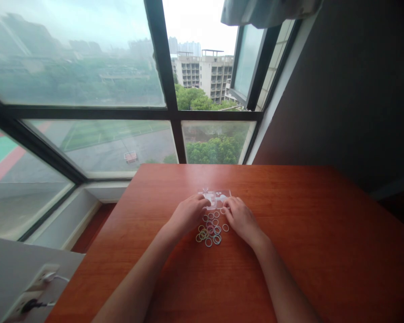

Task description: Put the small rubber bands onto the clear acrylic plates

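Many rings point(210, 229), one clear box point(212, 201)

Fingers bunched, the left hand point(190, 212) meets the clear box's left side on a reddish table point(306, 215); the right hand point(241, 218), fingertips close, meets a pale ring point(222, 213). Neither grip can be confirmed. A light, steadying left hand seems best. The box's long axis appears to run left-right; its front is indistinct.

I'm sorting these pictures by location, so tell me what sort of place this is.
Probably an upper-floor room, perhaps in a home or dormitory: a reddish table stands by a big window looking down on trees, with power sockets at the left.
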### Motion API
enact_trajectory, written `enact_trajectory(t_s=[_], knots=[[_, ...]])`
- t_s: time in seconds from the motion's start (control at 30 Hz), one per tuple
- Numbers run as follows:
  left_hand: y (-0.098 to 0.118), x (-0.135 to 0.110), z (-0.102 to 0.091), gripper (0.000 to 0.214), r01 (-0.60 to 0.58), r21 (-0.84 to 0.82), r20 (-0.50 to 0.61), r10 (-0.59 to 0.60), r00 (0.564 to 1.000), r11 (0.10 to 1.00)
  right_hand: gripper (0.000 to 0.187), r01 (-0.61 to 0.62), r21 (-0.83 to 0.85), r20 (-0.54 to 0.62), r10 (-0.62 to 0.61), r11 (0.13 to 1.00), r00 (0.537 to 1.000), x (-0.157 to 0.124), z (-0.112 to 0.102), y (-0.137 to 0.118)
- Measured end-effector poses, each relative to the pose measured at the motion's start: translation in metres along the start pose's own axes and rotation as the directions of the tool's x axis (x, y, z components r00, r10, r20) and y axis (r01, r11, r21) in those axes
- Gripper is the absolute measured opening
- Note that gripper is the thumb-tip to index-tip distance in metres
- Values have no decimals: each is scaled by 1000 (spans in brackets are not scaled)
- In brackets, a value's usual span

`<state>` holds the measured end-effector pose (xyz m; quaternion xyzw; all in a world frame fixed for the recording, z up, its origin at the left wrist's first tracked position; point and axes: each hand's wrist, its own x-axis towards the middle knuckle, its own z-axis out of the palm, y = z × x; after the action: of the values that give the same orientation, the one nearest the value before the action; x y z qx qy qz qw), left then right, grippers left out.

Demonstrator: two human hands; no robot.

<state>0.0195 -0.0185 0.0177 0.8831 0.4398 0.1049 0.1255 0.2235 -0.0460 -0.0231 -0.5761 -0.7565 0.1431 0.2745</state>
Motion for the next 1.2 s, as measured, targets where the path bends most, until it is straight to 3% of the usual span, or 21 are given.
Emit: enact_trajectory(t_s=[0.37,0.57,0.8,1.03,1.2], knots=[[3,-3,-6,24,-47,11,60,46,997,999,10,-6,39,99,2,999,995,-4,-5,-1],[13,-3,-13,16,-26,-176,-106,8,994,984,7,29,136,-22,-27,990,999,-2,-6,-13],[16,1,-5,13,-47,-412,-137,-10,991,910,9,93,138,-114,-77,986,990,-2,-5,-24],[9,2,2,11,-57,-480,-151,-19,988,876,11,146,115,-165,-126,983,978,-2,-4,-25],[6,3,3,9,-63,-416,-181,-15,983,907,10,139,105,-160,-121,985,980,-2,-6,-25]])
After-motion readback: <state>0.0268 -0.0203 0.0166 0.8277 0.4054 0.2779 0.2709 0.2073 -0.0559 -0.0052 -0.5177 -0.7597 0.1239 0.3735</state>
